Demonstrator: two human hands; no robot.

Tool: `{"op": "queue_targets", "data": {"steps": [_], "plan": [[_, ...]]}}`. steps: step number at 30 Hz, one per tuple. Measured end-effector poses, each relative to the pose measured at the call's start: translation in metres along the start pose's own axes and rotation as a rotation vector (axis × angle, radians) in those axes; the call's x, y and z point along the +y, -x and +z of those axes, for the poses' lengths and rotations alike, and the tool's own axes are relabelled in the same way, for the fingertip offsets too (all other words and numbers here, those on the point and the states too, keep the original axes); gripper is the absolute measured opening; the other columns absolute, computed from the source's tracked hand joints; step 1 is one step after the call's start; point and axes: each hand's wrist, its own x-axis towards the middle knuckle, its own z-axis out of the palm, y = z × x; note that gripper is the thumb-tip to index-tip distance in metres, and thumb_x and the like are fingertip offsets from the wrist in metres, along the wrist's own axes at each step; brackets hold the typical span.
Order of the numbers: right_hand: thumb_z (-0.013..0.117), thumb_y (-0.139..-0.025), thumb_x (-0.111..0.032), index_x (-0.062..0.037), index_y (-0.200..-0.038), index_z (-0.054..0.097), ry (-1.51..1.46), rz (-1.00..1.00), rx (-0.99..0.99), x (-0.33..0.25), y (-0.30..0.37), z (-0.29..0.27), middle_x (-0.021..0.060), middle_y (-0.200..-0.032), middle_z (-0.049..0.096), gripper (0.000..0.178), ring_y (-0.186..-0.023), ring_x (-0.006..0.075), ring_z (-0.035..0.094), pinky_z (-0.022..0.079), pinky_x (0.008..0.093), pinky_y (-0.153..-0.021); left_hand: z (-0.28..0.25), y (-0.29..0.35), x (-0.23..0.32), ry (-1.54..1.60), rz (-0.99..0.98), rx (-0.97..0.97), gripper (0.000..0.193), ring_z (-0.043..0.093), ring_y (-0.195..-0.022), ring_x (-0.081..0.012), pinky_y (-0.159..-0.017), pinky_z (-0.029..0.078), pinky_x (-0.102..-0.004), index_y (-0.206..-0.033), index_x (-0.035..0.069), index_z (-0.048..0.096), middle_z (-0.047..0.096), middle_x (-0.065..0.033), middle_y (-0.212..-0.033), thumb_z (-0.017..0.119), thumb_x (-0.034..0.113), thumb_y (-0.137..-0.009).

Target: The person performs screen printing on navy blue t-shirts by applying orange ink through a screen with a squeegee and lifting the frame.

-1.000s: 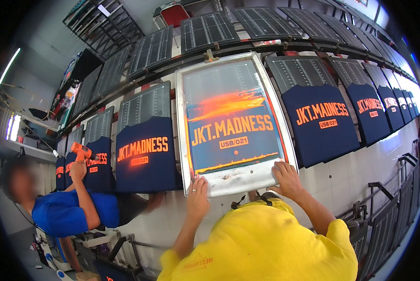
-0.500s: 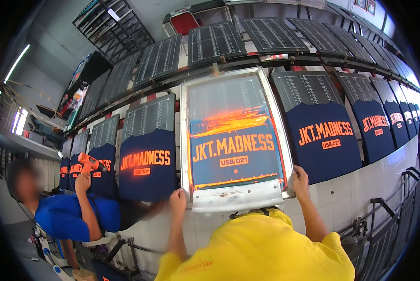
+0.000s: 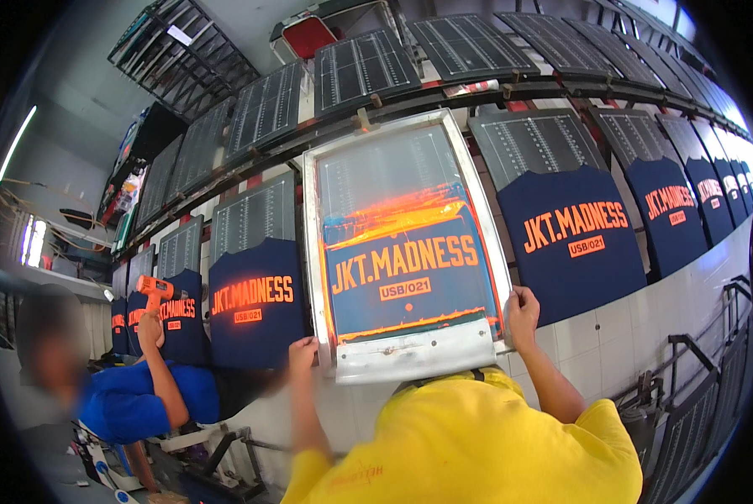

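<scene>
Screen (image 3: 406, 244) lies between two navy shirts (image 3: 575, 281), its long axis running away from the person (image 3: 486, 445), right hand (image 3: 524, 314) pinching its right edge, left hand (image 3: 302, 353) curled beside the near-left corner; I can't tell whether it grips.

I can read a wide line of bold orange capitals over a small orange box of dark characters on the silver-framed screen (image 3: 406, 252). The same two-part print stands on the navy shirt to the right (image 3: 571, 244) and the navy shirt to the left (image 3: 251, 296). The yellow shirt (image 3: 494, 437), nearest me, bears faint reddish lettering toward its left.
</scene>
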Motion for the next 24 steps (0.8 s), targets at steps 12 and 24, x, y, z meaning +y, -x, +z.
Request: {"op": "queue_targets", "data": {"steps": [12,24], "plan": [[0.06,-0.09,-0.012,0.0045,-0.102,0.068,0.084,0.042,0.07,-0.004,-0.005,0.002,0.0142,-0.087,0.071,0.022,-0.077,0.0204,0.065,0.051,0.0333,-0.074,-0.007,0.024,0.048,0.169,-0.088,-0.266,0.018,0.063,-0.08,-0.014,-0.072,0.05,-0.031,-0.104,0.005,0.068,0.067,-0.0005,-0.089,0.063,0.019,-0.093],[0.049,-0.094,-0.023,0.0075,-0.085,0.061,0.194,0.089,-0.035,-0.005,-0.011,-0.003,0.0246,-0.072,0.06,0.034,-0.062,0.0312,0.056,0.045,0.0434,-0.065,0.015,0.047,0.049,0.252,0.203,0.003,0.019,0.061,-0.069,-0.0128,-0.065,0.048,-0.0285,-0.088,0.003,0.07,0.065,-0.0011,-0.078,0.06,0.019,-0.093]]}}
